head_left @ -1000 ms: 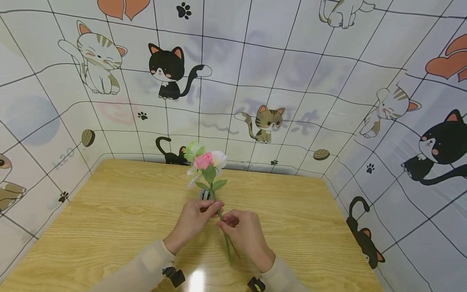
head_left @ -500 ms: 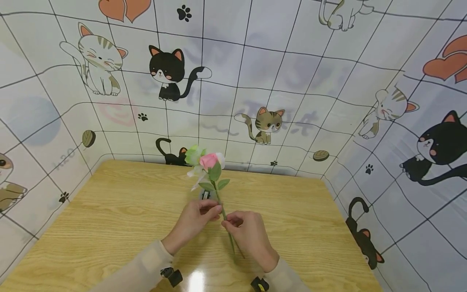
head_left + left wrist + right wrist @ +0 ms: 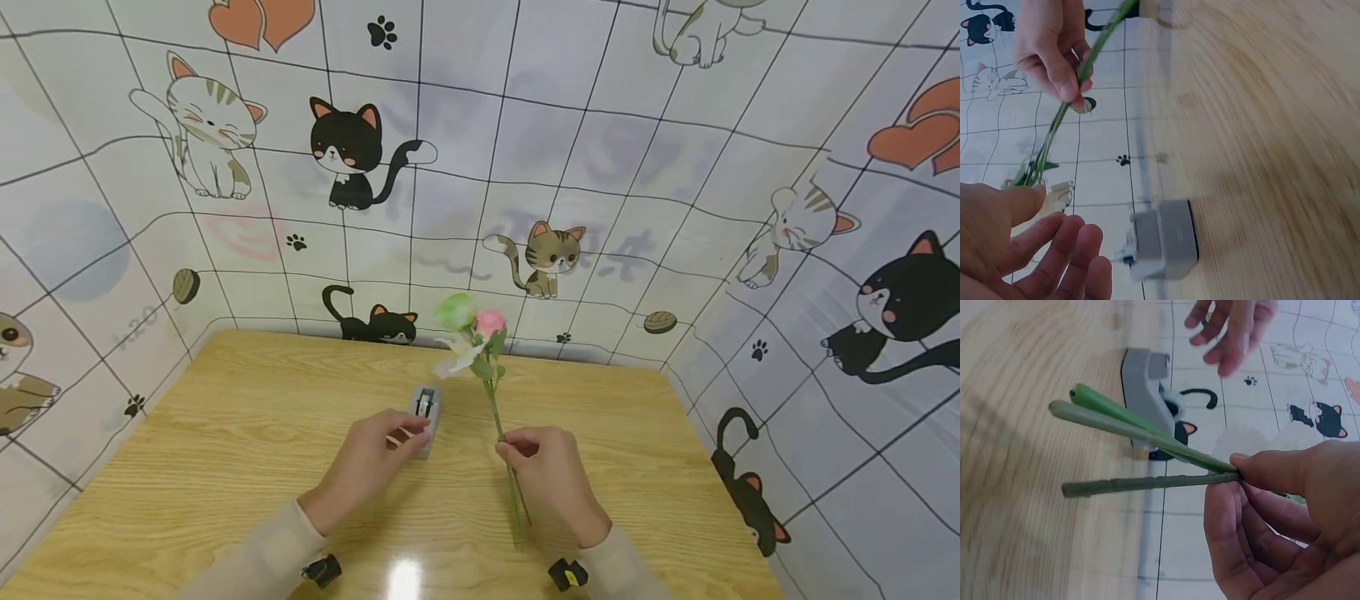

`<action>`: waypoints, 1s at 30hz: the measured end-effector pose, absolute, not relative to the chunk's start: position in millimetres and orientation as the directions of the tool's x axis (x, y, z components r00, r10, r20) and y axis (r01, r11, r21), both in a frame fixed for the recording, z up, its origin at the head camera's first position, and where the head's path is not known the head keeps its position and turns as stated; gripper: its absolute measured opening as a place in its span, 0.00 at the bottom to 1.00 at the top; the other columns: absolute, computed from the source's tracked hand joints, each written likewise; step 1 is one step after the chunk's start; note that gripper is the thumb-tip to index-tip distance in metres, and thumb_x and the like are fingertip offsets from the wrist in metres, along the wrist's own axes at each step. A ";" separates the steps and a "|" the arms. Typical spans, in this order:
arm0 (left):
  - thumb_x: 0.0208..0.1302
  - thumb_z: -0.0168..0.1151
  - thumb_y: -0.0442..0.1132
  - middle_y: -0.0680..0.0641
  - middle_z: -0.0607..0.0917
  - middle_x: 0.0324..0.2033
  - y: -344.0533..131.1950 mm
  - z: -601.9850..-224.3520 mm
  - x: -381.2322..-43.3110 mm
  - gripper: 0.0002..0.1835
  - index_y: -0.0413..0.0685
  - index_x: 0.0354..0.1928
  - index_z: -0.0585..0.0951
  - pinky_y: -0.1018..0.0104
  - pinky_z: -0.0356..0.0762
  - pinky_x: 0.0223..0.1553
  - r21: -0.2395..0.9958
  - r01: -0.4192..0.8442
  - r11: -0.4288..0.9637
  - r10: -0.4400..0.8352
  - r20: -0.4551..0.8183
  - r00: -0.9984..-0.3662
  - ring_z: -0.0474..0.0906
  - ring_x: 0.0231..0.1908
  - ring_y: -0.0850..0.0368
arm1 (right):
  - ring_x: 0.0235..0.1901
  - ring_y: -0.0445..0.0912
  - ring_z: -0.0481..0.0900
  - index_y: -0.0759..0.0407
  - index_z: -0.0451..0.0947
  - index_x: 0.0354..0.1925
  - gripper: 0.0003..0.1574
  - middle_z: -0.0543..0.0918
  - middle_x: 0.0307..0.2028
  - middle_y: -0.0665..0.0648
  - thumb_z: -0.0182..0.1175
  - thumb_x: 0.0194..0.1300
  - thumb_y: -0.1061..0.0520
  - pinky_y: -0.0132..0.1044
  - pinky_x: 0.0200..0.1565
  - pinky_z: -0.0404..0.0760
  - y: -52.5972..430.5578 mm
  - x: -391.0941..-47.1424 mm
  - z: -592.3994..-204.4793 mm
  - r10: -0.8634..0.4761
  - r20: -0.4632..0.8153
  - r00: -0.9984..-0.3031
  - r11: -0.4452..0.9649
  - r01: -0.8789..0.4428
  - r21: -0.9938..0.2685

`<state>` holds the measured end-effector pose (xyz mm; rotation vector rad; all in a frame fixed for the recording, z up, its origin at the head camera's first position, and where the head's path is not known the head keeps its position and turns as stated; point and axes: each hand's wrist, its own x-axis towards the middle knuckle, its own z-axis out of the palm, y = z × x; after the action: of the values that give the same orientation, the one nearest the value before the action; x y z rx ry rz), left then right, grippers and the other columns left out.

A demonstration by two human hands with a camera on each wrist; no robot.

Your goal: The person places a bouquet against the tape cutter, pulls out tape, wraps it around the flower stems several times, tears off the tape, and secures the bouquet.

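My right hand (image 3: pixel 555 475) pinches a small bunch of flowers (image 3: pixel 489 323) by the stems, between thumb and fingers. The blooms are pink, green and white, with green leaves below them. Three stem ends (image 3: pixel 1141 434) fan out from the pinch in the right wrist view. My left hand (image 3: pixel 371 458) holds nothing; its loosely bent fingers (image 3: pixel 1075 250) are apart from the stems. In the head view it overlaps a grey tape dispenser (image 3: pixel 426 396), whose lower part it partly hides. Whether they touch I cannot tell. The dispenser (image 3: pixel 1175 240) stands on the table.
The wooden table (image 3: pixel 262 417) reaches back to a cloth wall (image 3: pixel 465 150) printed with cats and grid lines. More of this cloth (image 3: pixel 862 333) hangs on the right and left sides. Each wrist carries a small black camera (image 3: pixel 322 571).
My left hand has let go of the stems and moved left to the tape dispenser. My right hand has carried the flowers to the right, which uncovers the dispenser.
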<state>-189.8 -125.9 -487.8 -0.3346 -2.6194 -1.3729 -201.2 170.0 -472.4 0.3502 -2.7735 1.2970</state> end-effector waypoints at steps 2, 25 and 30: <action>0.79 0.79 0.40 0.50 0.96 0.52 -132.8 -490.2 -189.7 0.13 0.48 0.60 0.95 0.65 0.92 0.50 0.759 0.280 0.588 0.119 0.261 -0.958 0.92 0.48 0.61 | 0.35 0.38 0.91 0.56 0.98 0.48 0.05 0.98 0.37 0.49 0.78 0.78 0.57 0.32 0.39 0.91 178.8 -202.5 -472.3 -0.157 0.140 -0.978 0.634 -0.208 -0.745; 0.76 0.82 0.48 0.43 0.91 0.59 -218.2 -506.0 -183.6 0.22 0.47 0.65 0.92 0.41 0.94 0.57 0.424 0.364 0.829 0.190 0.399 -0.897 0.93 0.55 0.43 | 0.35 0.45 0.93 0.67 0.95 0.54 0.13 0.99 0.43 0.61 0.75 0.80 0.59 0.38 0.34 0.90 300.0 -222.0 -479.8 -0.054 0.107 -0.993 0.848 -0.102 -0.519; 0.76 0.82 0.53 0.39 0.90 0.65 -237.2 -513.1 -185.0 0.27 0.48 0.69 0.91 0.26 0.89 0.60 0.340 0.373 0.863 0.227 0.399 -0.888 0.91 0.61 0.36 | 0.37 0.50 0.94 0.68 0.95 0.54 0.14 0.98 0.46 0.66 0.73 0.81 0.58 0.45 0.36 0.91 327.1 -228.4 -485.1 -0.025 0.086 -0.996 0.877 -0.063 -0.476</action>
<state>-185.0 -237.2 -513.1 -0.4476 -2.6886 -0.5902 -228.4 327.1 -485.1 0.0699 -2.9692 0.7560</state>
